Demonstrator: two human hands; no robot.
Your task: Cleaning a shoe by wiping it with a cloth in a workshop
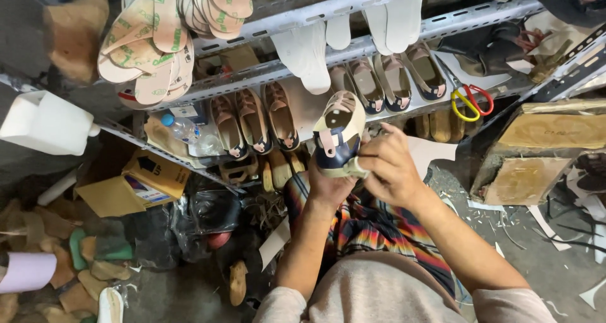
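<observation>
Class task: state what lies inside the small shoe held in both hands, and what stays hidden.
The shoe shows a dark opening with pale lining at the rim. The left hand covers its underside; the right hand hides its heel end.

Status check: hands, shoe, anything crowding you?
Left hand grips shoe from below. Right hand pinches its heel edge. Shoe upright, clear of rack; scissors hang off to the right.

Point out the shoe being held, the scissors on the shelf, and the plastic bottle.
shoe (338, 133), head view, its dark blue side
scissors (470, 102), head view, handle loops
plastic bottle (180, 127), head view, clear body
</observation>
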